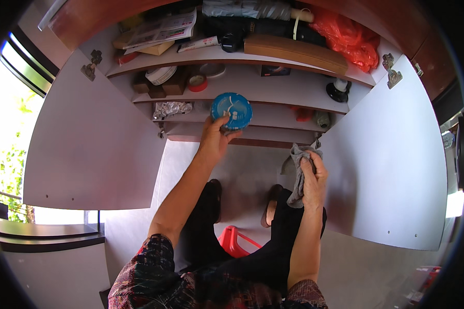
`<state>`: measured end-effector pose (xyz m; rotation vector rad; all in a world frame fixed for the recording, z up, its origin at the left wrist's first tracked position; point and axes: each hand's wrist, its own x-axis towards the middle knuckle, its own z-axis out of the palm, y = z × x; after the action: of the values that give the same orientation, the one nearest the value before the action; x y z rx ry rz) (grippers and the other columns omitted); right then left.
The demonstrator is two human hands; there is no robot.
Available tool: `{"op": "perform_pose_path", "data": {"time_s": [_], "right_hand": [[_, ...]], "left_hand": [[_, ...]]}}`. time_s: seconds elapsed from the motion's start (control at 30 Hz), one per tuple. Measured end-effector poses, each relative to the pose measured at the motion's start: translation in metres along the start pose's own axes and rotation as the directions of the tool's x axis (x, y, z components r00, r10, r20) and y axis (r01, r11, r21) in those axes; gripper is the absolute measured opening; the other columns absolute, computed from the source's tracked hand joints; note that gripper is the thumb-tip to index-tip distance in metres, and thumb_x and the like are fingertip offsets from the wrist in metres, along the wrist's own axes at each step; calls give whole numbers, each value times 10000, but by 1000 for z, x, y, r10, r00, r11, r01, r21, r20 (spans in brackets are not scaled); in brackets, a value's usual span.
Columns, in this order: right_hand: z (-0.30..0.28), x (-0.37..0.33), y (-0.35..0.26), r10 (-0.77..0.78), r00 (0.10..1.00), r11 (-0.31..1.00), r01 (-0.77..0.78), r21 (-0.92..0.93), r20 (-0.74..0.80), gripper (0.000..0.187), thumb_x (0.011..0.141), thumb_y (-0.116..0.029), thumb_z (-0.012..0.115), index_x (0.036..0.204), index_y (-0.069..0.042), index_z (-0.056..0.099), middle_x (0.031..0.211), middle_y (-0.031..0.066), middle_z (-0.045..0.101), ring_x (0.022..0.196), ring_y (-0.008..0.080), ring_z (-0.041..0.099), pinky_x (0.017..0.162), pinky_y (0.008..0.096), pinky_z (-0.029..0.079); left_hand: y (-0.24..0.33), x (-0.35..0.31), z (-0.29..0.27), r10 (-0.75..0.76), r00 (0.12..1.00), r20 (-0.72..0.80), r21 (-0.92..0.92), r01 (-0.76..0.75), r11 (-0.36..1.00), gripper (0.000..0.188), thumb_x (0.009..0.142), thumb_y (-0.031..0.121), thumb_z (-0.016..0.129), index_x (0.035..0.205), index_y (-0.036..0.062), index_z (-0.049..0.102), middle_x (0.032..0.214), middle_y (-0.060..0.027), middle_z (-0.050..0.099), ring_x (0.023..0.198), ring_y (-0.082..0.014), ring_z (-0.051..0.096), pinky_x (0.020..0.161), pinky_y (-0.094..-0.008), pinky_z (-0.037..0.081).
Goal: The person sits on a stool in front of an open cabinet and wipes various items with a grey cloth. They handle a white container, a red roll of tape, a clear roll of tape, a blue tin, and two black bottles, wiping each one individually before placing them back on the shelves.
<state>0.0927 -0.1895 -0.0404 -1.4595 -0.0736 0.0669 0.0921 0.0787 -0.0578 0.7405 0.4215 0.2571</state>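
My left hand grips a round blue tin by its lower edge, thumb on the printed lid. The tin is held up in front of the cabinet's shelves. Bunched in my right hand is a grey cloth, beside the right cabinet door. Behind the tin, the second shelf bears a roll of red tape, a white roll and brown blocks. Crumpled foil lies on the shelf below.
Both white doors, left and right, stand swung outward on either side. On the top shelf are papers, a long brown box and a red plastic bag. A red stool shows between my legs.
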Motion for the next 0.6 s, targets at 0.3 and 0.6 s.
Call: {"op": "perform_pose_path", "data": {"time_s": [0.3, 0.6], "right_hand": [[16, 0, -7, -24, 997, 998, 28, -58, 72, 180, 868, -63, 562, 1023, 21, 597, 872, 12, 591, 814, 84, 512, 756, 215, 410], [22, 1, -10, 42, 992, 999, -43, 13, 123, 200, 877, -119, 595, 1020, 20, 595, 861, -9, 573, 794, 64, 488, 729, 195, 394]], "left_hand": [[44, 101, 50, 331, 897, -292, 323, -234, 917, 554, 775, 73, 693, 1232, 5, 386, 1194, -172, 491, 975, -334, 591, 671, -445, 596], [51, 237, -11, 551, 811, -196, 68, -550, 833, 491, 911, 230, 502, 1323, 83, 280, 1293, -118, 424, 1170, -251, 472, 931, -366, 471]]}}
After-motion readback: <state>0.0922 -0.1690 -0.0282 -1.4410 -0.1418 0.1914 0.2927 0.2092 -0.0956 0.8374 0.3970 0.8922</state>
